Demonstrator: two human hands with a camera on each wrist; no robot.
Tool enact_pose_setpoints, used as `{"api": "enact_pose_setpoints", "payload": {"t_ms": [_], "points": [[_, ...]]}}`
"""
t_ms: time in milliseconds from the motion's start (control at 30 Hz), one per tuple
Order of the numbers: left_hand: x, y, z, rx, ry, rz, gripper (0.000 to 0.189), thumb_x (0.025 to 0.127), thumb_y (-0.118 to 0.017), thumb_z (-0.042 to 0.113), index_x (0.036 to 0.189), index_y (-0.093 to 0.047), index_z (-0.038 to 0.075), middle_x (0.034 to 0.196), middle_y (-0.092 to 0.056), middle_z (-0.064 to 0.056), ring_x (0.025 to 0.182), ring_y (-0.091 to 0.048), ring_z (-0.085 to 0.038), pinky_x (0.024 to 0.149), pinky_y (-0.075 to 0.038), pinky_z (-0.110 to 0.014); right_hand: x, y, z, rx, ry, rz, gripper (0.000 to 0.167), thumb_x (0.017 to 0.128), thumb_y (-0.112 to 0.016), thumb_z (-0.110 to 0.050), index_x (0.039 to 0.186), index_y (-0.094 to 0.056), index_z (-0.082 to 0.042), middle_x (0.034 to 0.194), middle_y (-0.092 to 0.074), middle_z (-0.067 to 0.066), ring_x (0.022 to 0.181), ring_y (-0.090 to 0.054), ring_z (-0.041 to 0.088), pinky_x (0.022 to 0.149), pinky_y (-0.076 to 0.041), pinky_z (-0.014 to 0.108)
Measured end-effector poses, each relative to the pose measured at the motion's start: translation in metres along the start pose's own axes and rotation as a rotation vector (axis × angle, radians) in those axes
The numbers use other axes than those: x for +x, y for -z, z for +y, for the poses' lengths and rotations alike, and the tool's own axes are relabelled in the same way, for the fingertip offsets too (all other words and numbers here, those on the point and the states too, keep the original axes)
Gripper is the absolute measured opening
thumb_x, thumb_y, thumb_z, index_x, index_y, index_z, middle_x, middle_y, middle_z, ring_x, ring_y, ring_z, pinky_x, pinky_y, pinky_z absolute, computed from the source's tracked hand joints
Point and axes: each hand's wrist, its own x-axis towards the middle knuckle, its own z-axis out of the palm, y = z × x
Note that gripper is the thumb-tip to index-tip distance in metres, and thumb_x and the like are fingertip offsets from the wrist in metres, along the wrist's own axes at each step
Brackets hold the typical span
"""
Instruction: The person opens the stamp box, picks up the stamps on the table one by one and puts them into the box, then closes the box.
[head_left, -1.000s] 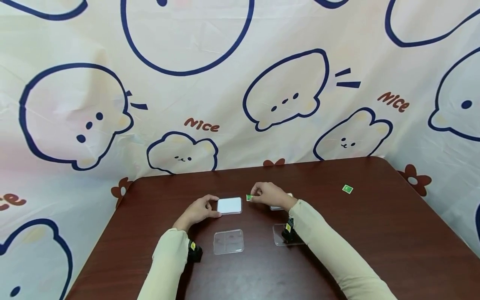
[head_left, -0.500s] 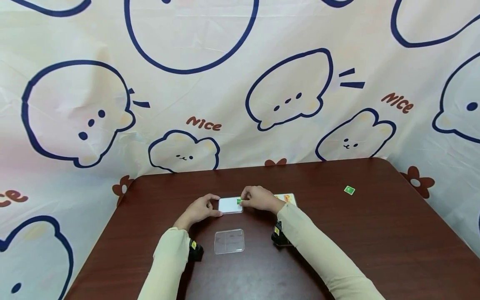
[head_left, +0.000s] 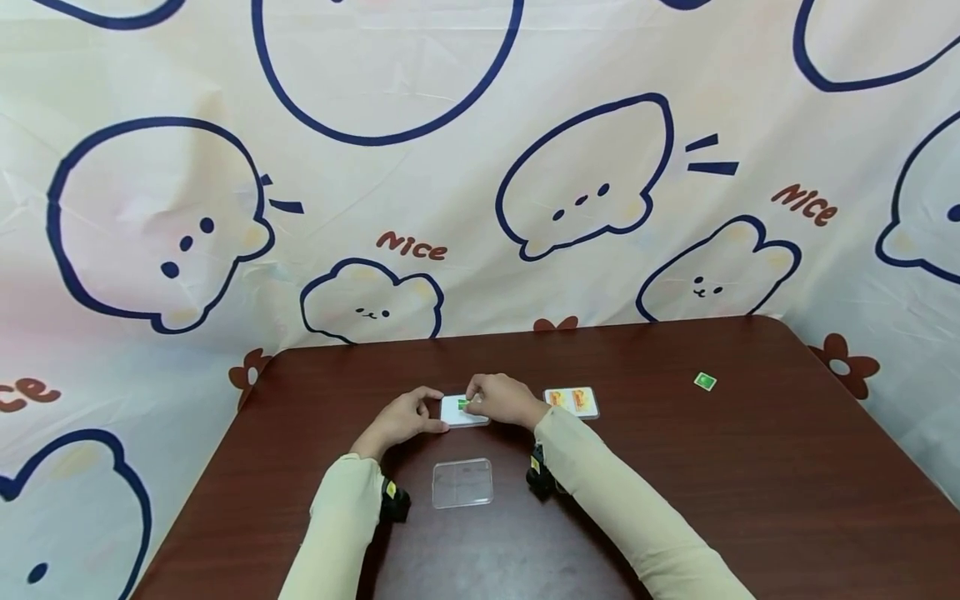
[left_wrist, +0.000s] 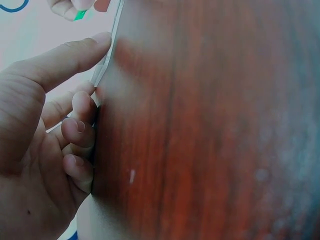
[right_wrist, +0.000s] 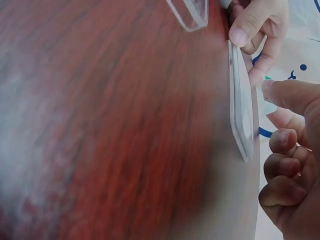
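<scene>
A shallow clear case [head_left: 452, 418] with a white surface lies on the brown table. My left hand [head_left: 401, 422] grips its left end between thumb and index finger, the other fingers curled below in the left wrist view. Over the case, my right hand [head_left: 506, 398] pinches a small green card [head_left: 462, 404] between thumb and index finger. In the right wrist view only a sliver of green [right_wrist: 268, 78] shows past the thumb. The right fingertips are close above the white surface and hide part of it.
A second case [head_left: 572, 402] with two orange pictures lies just right of the right hand. Nearer the body rests a clear plastic lid [head_left: 462, 483]. Another small green card [head_left: 705, 381] lies at the far right. A cartoon-printed cloth [head_left: 465, 192] hangs behind the table.
My right hand has moved left with the green card, from beside the white case to over it. The orange-pictured case has come into view. The left hand keeps its hold.
</scene>
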Motion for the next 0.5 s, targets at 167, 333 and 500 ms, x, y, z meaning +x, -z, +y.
{"api": "enact_pose_setpoints", "payload": {"t_ms": [167,333,500], "points": [[-0.002,0.001,0.0,-0.012,0.004,0.013,0.054,0.077,-0.081,0.023,0.126,-0.06,0.013,0.074,-0.051,-0.003,0.061,-0.045,-0.016,0.056,-0.036,-0.028,0.003,0.0,-0.01,-0.032,0.003,-0.013,0.022,0.09,-0.067,-0.033,0.102,-0.066,-0.015,0.098,-0.07,0.0,0.066,-0.053,0.009,0.062,-0.044,0.027],[-0.003,-0.001,-0.001,-0.012,0.007,0.0,0.055,0.076,-0.081,0.024,0.126,-0.059,0.013,0.073,-0.051,-0.003,0.059,-0.045,-0.015,0.055,-0.037,-0.027,0.004,-0.002,-0.014,-0.045,-0.008,-0.035,0.022,0.09,-0.067,-0.032,0.101,-0.066,-0.014,0.084,-0.067,-0.002,0.061,-0.048,0.008,0.056,-0.039,0.025],[-0.003,0.0,0.001,-0.009,0.003,0.002,0.054,0.077,-0.081,0.024,0.126,-0.06,0.014,0.073,-0.051,-0.003,0.059,-0.044,-0.014,0.054,-0.036,-0.027,0.006,-0.005,-0.016,-0.067,-0.024,-0.034,0.022,0.09,-0.067,-0.033,0.102,-0.066,-0.014,0.08,-0.064,-0.003,0.059,-0.044,0.009,0.054,-0.036,0.026]]}}
